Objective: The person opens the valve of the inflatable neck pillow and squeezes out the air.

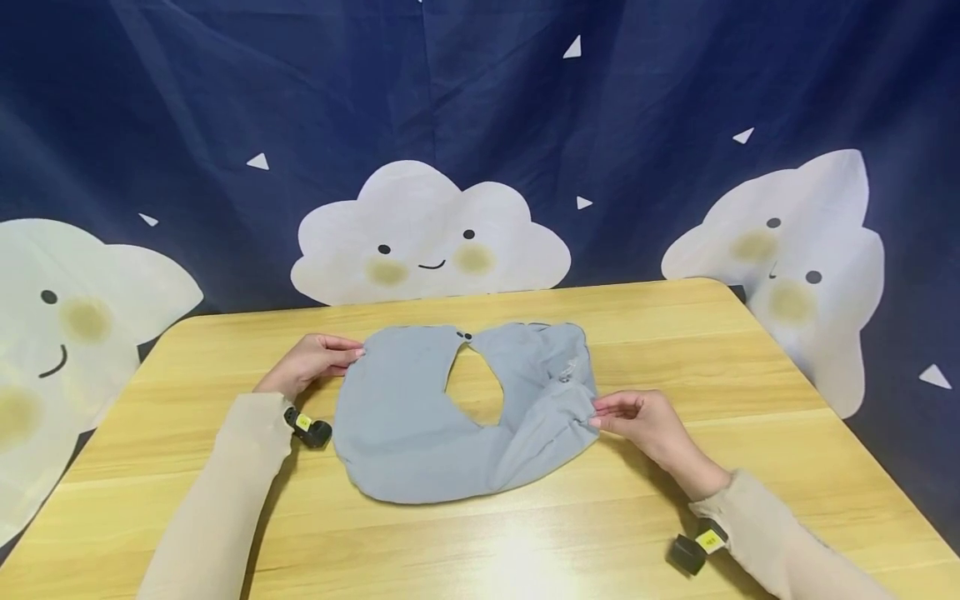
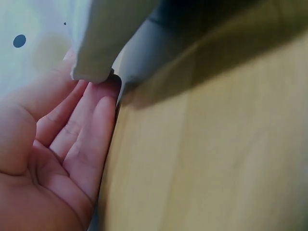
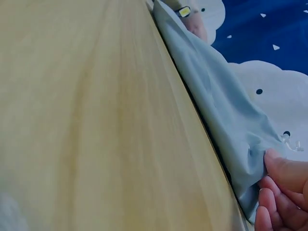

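Observation:
A flat, grey inflatable neck pillow [image 1: 405, 425] lies on the table, its hole in the middle and two dark snap buttons [image 1: 468, 337] meeting at the far side. Its left edge is pinched by my left hand [image 1: 309, 364]; the left wrist view shows the pillow's edge [image 2: 103, 43] between thumb and fingers. On the other side, my right hand [image 1: 648, 425] pinches the right edge, where the fabric is wrinkled and folded. A clear valve [image 1: 567, 371] sticks up near that hand. The right wrist view shows the right thumb [image 3: 284, 168] pressing on the fabric.
The wooden table [image 1: 450, 542] has rounded far corners. Behind it hangs a dark blue curtain [image 1: 480, 92] with white smiling clouds. A small black camera [image 1: 307, 427] is strapped at the left wrist, another black camera [image 1: 693, 550] at the right.

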Motion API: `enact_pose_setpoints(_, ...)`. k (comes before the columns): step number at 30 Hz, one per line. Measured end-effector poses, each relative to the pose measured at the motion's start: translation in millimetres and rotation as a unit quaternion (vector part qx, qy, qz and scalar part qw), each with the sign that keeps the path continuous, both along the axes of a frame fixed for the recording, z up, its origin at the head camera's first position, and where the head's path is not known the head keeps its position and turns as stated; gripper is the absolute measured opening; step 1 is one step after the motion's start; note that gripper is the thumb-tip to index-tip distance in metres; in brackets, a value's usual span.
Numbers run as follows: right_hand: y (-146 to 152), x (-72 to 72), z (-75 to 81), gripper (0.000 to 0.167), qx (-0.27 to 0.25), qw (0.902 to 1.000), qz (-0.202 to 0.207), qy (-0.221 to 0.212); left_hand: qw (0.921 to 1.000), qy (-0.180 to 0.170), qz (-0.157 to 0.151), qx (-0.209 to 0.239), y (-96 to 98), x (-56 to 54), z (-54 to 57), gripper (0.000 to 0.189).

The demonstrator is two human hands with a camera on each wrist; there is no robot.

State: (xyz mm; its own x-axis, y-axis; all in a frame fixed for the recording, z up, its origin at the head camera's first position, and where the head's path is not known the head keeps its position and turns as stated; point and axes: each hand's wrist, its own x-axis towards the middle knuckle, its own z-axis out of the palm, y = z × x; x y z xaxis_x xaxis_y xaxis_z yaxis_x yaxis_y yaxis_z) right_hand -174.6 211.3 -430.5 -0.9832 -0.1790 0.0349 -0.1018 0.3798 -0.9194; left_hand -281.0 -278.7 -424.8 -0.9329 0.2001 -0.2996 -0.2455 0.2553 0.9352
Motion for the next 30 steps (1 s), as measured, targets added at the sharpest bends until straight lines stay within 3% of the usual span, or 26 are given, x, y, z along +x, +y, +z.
enact_pose_setpoints(6, 1, 0.8, -0.4, 0.015, 0.014, 0.9997, 0.005, 0.017, 0.9998, -0.003, 0.005, -0.018, 0.9, -0.4, -0.8, 0.038)
enact_pose_setpoints(12, 12, 2.6, -1.1, 0.003, -0.009, 0.9972, 0.064, 0.038, 0.9994, 0.000, 0.010, -0.032, 2.5, -2.8, -2.8, 0.039)
enact_pose_setpoints(19, 26, 6.8, -2.3, 0.007, -0.034, 0.9902, 0.134, 0.024, 0.9988, -0.006, 0.016, -0.046, -0.3, -5.0, -2.6, 0.045)
enact_pose_setpoints(30, 35, 9.3, -1.2, 0.004, -0.017, 0.9833, 0.181, 0.012, 0.9979, -0.001, 0.035, -0.055, -5.9, -1.4, -1.0, 0.044)
